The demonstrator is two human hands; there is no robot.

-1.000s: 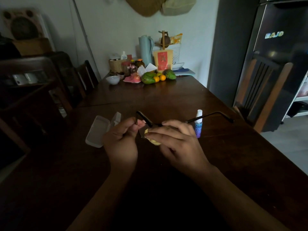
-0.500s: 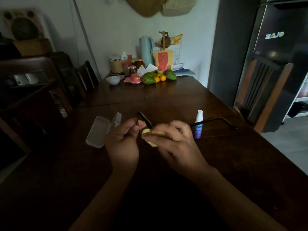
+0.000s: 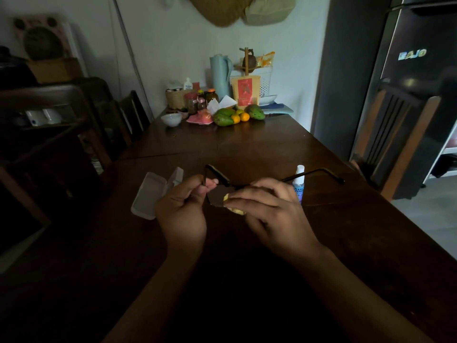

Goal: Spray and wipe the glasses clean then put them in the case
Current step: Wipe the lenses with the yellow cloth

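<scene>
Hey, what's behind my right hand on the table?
The spray bottle stands there, its white cap and blue label showing; the right hand, pinching a yellow cloth on the glasses, covers its base.

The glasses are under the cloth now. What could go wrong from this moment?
1. The left hand holds the glasses only near one hinge while the right hand presses the yellow cloth on a lens. Hard rubbing might strain that hinge or make the glasses slip.
2. The unfolded temple seems to pass close by the upright spray bottle, so turning the glasses could tip it.
</scene>
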